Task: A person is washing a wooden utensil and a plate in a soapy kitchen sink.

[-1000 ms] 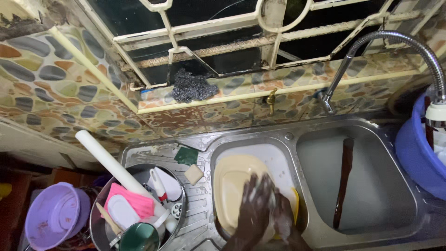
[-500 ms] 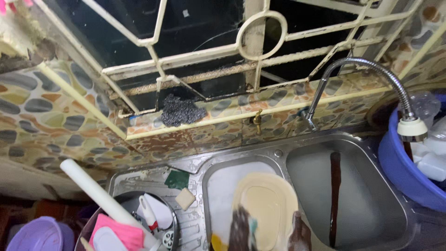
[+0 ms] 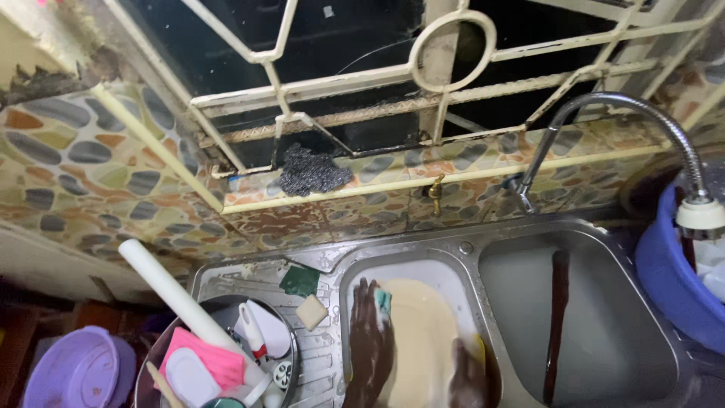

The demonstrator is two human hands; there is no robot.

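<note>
1 cream plate (image 3: 423, 340) in the sink (image 3: 483, 249): left hand (image 3: 370, 340) grip pressing sponge (image 3: 384, 301), right hand (image 3: 468, 374) clasping rim.

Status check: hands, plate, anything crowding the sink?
Left hand presses sponge on cream plate. Right hand grips plate's lower edge. Soap bar, green scourer beside basin, apart.

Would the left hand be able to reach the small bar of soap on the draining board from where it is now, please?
Probably yes. The left hand lies on the cream plate at the basin's left edge, the soap sits just beside it on the draining board, and nothing stands between them.
</note>
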